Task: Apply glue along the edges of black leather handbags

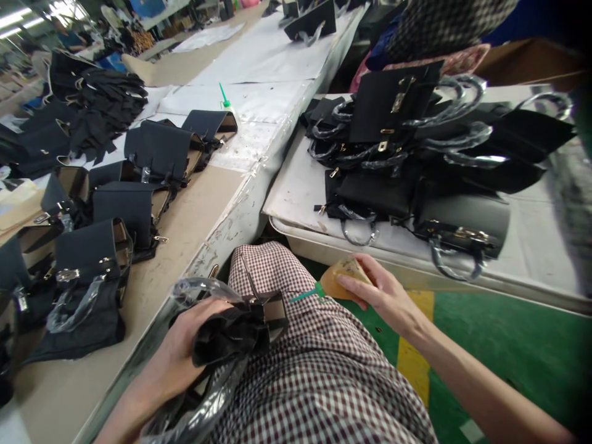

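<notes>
Across the checked cloth (pixel 333 370) over the person's lap, two bare hands are working apart, each with its own load. On the left side, the left hand (pixel 182 336) is gripping a black bag (pixel 231 336), its fingers partly hidden behind the dark material, and a plastic-wrapped handle (pixel 215 401) is hanging below the wrist. Opposite, the right hand (pixel 377 283) is closing around a yellowish squeeze bottle (pixel 335 280), thumb on the near side. What seems to matter most is the line between the two: the bottle's long axis is running leftward from the right hand and dipping slightly, so its green nozzle (pixel 305 295) is pointing straight at the bag's tan-lined edge (pixel 276 309). That edge is facing the right hand, while the left hand is holding the bag from the far side. The tip is sitting just beside the edge (whether it is touching, I cannot tell from this angle). Both things are lying between the hands, above the lap, with similar bags (pixel 374 191) resting on the right-hand table (pixel 296 191) and others (pixel 87 253) standing along the left bench (pixel 222 197).
</notes>
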Available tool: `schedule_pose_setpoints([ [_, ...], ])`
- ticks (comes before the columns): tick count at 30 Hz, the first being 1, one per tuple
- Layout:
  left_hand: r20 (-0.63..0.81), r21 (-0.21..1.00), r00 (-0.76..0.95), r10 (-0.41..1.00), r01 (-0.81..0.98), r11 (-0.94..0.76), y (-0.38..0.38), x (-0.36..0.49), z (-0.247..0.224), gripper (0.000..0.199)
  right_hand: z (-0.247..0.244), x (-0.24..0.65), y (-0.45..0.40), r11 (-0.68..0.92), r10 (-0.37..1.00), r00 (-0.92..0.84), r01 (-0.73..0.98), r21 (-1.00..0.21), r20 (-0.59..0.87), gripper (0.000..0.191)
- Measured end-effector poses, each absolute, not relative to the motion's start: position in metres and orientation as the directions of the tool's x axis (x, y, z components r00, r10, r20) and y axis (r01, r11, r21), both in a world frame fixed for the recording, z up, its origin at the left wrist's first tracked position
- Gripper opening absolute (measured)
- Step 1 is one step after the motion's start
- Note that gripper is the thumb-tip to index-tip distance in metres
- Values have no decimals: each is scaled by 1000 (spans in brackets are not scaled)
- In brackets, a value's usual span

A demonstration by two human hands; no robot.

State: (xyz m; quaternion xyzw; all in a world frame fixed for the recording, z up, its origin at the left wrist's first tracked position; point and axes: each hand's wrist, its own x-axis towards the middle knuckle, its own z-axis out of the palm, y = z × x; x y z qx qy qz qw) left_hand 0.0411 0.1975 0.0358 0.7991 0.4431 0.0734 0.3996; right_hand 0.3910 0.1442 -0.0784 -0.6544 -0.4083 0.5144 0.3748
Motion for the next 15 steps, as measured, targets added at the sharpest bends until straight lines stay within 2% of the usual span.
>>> schedule_pose_setpoints([
  [7, -291, 879, 544, 787, 476, -3, 160, 20, 1, 26, -98, 366, 146, -257, 966, 85, 318, -913, -242, 42],
  [15, -267, 856, 536, 801, 513, -58, 156, 18, -2, 26, -104, 352, 170, -123, 992, 26, 499, -858, -127, 42],
])
